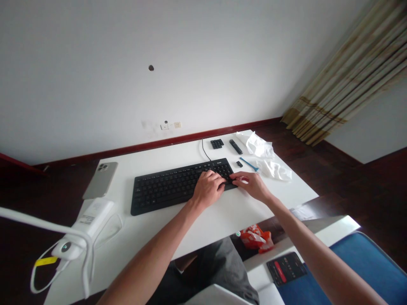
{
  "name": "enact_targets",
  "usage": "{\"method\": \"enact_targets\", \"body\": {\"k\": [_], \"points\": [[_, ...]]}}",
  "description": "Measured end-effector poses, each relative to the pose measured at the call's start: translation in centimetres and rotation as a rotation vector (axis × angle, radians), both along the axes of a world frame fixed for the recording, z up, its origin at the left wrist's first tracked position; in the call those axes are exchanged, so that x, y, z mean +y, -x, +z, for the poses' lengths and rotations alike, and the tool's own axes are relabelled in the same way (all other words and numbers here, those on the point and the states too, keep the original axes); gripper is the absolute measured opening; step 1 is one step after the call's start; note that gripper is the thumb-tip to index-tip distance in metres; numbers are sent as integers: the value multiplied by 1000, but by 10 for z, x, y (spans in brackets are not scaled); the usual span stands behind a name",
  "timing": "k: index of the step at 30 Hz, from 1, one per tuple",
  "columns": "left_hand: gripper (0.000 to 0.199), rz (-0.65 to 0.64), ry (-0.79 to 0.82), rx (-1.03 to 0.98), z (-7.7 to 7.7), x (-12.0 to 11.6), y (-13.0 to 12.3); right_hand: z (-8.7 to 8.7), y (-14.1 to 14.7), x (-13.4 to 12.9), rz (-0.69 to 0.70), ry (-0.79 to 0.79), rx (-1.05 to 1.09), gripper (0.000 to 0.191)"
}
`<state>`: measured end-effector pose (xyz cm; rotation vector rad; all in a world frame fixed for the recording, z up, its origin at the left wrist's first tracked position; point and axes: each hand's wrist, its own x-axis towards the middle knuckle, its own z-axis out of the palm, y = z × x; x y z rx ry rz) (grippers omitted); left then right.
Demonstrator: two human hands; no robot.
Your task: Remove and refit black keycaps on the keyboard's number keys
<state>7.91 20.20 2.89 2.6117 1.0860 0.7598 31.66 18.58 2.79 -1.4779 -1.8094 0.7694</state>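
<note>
A black keyboard [168, 186] lies slightly slanted on the white table, its cable leaving the far edge. My left hand [208, 186] holds it down near the number pad, fingers bent over the keys. At the right end of the keyboard, my right hand [251, 185] is closed, thumb and fingertips together by the number keys; what is between them is too small to make out. Beyond that hand are a few small black pieces [239, 164] and a slim blue tool [249, 164]. Loose black keycaps [217, 144] stand grouped behind the keyboard.
A black stick-shaped object [235, 146] and crumpled clear plastic bags [259, 146] lie at the back right. On the left are a phone [101, 180] and a white power strip [93, 216] with cables. Another phone [286, 269] rests on a blue seat [369, 267] below the table.
</note>
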Motion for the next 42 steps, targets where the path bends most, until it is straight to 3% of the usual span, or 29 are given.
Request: {"method": "enact_targets", "body": {"k": [7, 16, 23, 26, 42], "points": [[17, 2, -5, -11, 0, 1, 0, 8, -2, 10, 100, 43, 15, 27], [18, -7, 11, -17, 2, 0, 1, 24, 1, 14, 176, 5, -138, 13], [21, -10, 38, -6, 3, 0, 1, 38, 7, 19, 361, -164, -327, 16], [21, -11, 41, -8, 4, 0, 1, 42, 9, 21, 405, -161, -364, 18], [32, -2, 12, 22, 9, -5, -2, 39, -4, 20, 328, -109, -278, 19]]}}
